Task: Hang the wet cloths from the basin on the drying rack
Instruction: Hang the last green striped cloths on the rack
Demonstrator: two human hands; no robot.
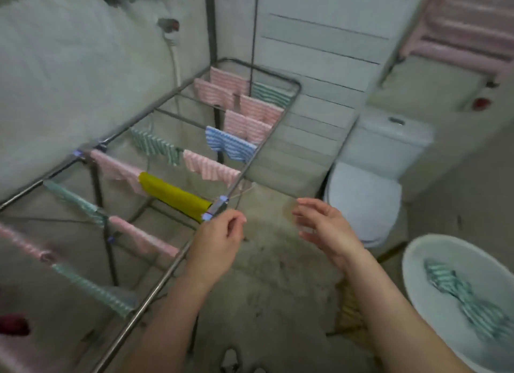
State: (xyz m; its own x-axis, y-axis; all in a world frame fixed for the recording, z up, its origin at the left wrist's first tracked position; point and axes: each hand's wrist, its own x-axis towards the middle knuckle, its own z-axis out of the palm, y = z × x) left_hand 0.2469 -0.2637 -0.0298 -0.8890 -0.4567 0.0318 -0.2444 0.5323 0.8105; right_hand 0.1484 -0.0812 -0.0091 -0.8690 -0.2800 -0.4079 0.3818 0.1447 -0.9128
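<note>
A metal drying rack (164, 275) runs from the lower left to the back wall. Several cloths hang on its bars: pink striped ones, green striped ones, a blue striped one (230, 145) and a yellow one (175, 196). My left hand (219, 239) hovers just beside the rack's near rail, next to the yellow cloth, fingers loosely curled and holding nothing. My right hand (322, 228) floats empty to the right of it, fingers relaxed. A white basin (417, 264) at the lower right holds a green striped wet cloth (456, 294).
A white toilet (367, 194) stands behind my right hand, close to the basin. A pink rack (467, 35) hangs on the wall at the upper right. A dark red item (14, 325) lies at the far left. Bare concrete floor lies between rack and basin.
</note>
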